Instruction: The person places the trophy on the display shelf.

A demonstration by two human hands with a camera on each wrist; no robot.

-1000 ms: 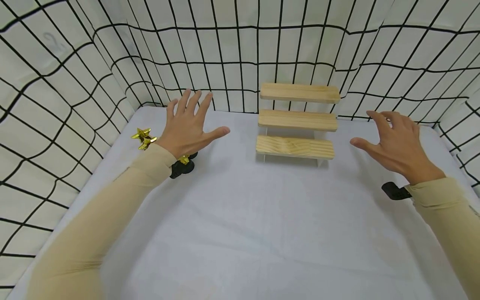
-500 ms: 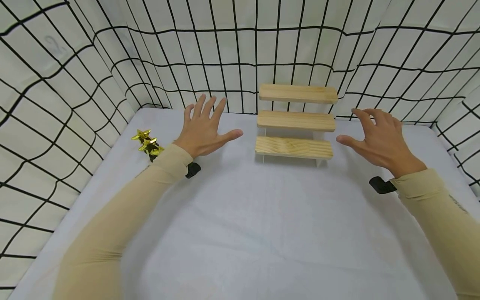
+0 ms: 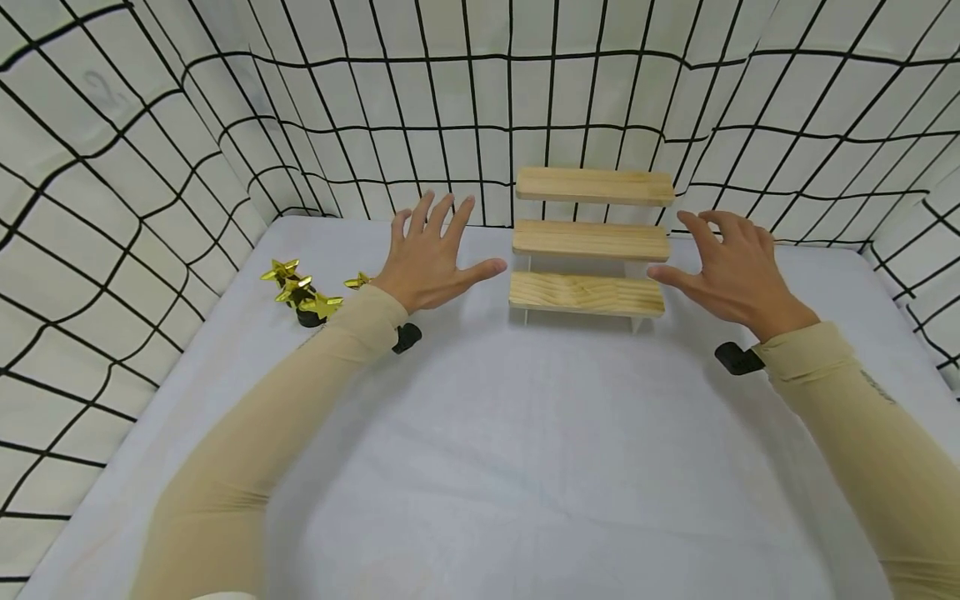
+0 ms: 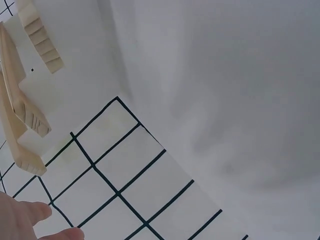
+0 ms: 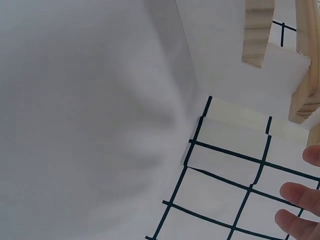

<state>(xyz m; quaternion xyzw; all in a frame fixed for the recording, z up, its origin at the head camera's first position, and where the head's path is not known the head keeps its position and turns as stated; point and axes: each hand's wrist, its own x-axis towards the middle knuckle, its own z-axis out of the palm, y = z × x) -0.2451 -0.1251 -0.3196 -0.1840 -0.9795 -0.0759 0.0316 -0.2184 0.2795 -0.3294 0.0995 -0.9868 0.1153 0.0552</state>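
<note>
A three-step wooden display stand (image 3: 587, 294) with thin clear supports stands toward the back of the white-covered table. My left hand (image 3: 429, 262) is held to its left, fingers spread and holding nothing, thumb tip a little short of the steps. On the right side my right hand (image 3: 735, 275) has slightly bent fingers and holds nothing; its thumb overlaps the step ends, and I cannot tell whether it touches. Step ends (image 4: 35, 120) show in the left wrist view above two fingertips (image 4: 62, 234). In the right wrist view, a step end (image 5: 305, 102) is above the fingertips (image 5: 300, 195).
Several gold star ornaments (image 3: 283, 270) with dark bases are at the left rear of the table, left of my left wrist. Another gold star (image 3: 357, 281) is partly hidden by my left sleeve. A black grid (image 3: 450, 129) over white cloth walls in the back and sides.
My left hand has moved right, toward the stand, uncovering more of the gold stars. My right hand has moved left, toward the stand's other side. The stand has stayed in place.
</note>
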